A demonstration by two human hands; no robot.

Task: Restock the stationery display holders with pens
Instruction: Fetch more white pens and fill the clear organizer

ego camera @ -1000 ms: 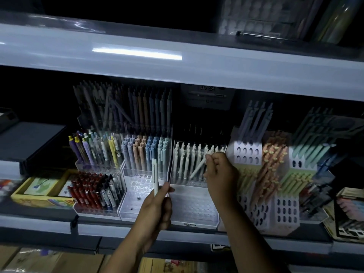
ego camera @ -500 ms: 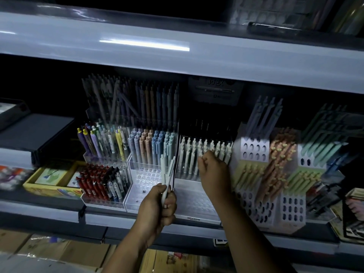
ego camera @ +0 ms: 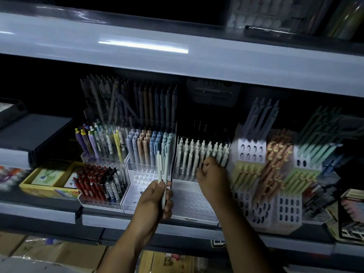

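Note:
My left hand [ego camera: 155, 201] grips two pale pens [ego camera: 162, 172] upright in front of the shelf, between two clear holders. My right hand [ego camera: 212, 178] reaches into the clear tiered holder [ego camera: 191, 203], fingers curled round the lower part of a white pen [ego camera: 204, 156] in the standing row of white pens [ego camera: 189, 154]. The holder's front tier shows bare holes. To its left, another clear holder [ego camera: 139, 186] has pastel pens at the back and bare holes in front.
Red and black pens [ego camera: 94, 184] fill a holder at the left, next to a yellow box [ego camera: 49, 184]. White perforated racks [ego camera: 254, 152] with slanted pens stand at the right. A shelf edge [ego camera: 177, 62] overhangs. Cardboard boxes lie below.
The right hand brought a tilted white pen upright into the row and sank lower among the pens. The left hand now shows two pens instead of one. The camera moved slightly.

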